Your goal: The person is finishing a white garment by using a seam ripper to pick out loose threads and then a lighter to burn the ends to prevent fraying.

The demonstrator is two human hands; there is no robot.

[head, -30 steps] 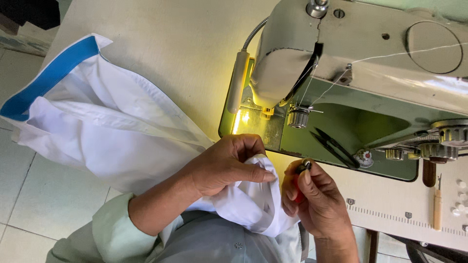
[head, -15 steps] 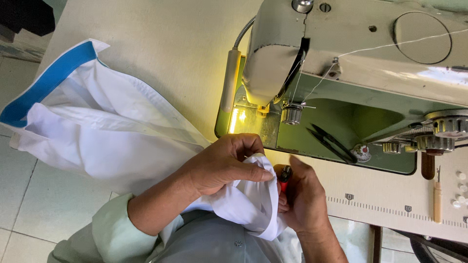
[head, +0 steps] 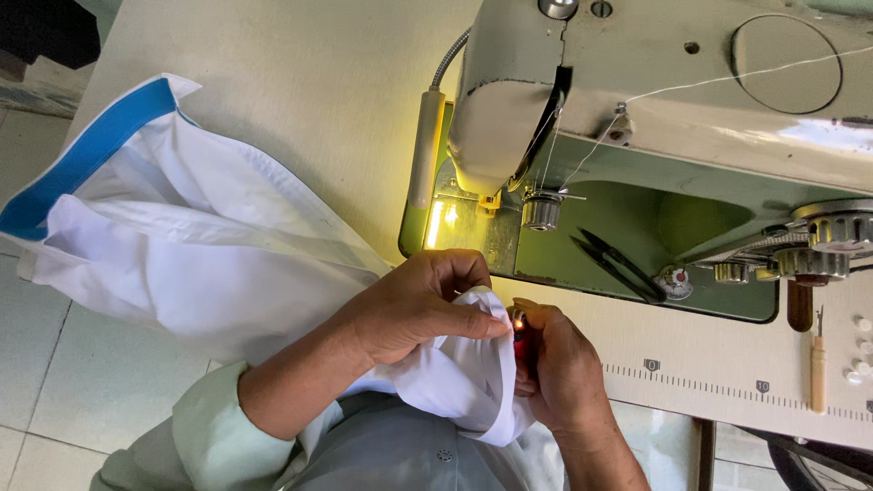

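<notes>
My left hand (head: 414, 305) pinches the edge of a white garment (head: 209, 245) with a blue band, close to my body at the table's front edge. My right hand (head: 559, 373) is closed around a small red lighter (head: 521, 338), whose top glows orange right against the pinched cloth edge. The two hands touch each other at the fingertips. The rest of the garment spreads to the left over the table and hangs off its side.
A pale green sewing machine (head: 673, 100) stands just beyond my hands, its lamp (head: 426, 150) lit. Black thread snips (head: 618, 264) lie on the machine bed. A small awl-like tool (head: 818, 359) and white buttons (head: 859, 350) lie at the right beside a printed ruler strip.
My right hand has moved in from the right and brought the lighter against the cloth edge held by my left hand. A glow now shows at the lighter's top.
</notes>
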